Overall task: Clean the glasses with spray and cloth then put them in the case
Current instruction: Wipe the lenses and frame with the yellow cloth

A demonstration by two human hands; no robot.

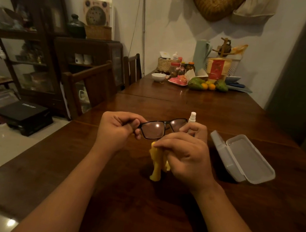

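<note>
Black-framed glasses (pixel 163 128) are held above a dark wooden table (pixel 214 106), pinched at their left corner by the left hand (pixel 116 129). A yellow cloth (pixel 156 162) is gripped in the curled right hand (pixel 185 155) and hangs just below the left lens. A white spray bottle (pixel 192 117) rises just behind that hand; whether it is held cannot be told. An open grey case (pixel 242 159) lies to the right. Wiping is probably best done lightly, with the frame steadied close to the lens.
</note>
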